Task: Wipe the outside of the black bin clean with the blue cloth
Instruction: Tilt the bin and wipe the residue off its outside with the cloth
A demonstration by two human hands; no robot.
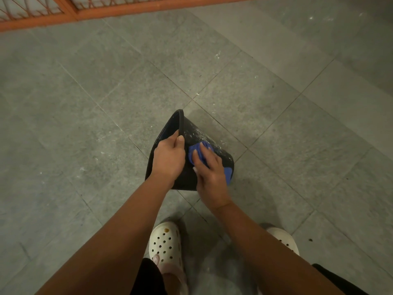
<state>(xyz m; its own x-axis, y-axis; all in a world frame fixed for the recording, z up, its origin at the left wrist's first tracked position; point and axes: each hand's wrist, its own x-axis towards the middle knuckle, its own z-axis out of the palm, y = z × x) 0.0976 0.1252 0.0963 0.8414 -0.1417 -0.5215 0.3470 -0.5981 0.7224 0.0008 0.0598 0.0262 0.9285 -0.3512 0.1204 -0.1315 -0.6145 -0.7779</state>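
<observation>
- Grey stone tiles (85, 103) fill the view, with an orange wooden frame (127, 9) along the far edge and white perforated clogs (164, 243) at the bottom.
- The black bin (221, 154) is tipped onto its side on the floor. Its mouth faces the person's left and its base points right, so the long axis runs left to right across the body.
- The left hand (169, 158) grips the rim (180, 120), fingers hooked over the edge with the thumb on the outside, steadying it.
- The right hand (210, 171) works the upturned outer wall, fingers laid nearly straight over the bunched blue cloth (196, 147) and pressing it to the plastic.
- The key relation: white specks (200, 133) lie on the wall just beyond the fingertips, away from the person and up toward the rim. I'd judge the next stroke pushes forward along the wall, and the right hand is the nearer one.
- No brand, label or writing can be read anywhere, neither on the bin nor on the clogs.
</observation>
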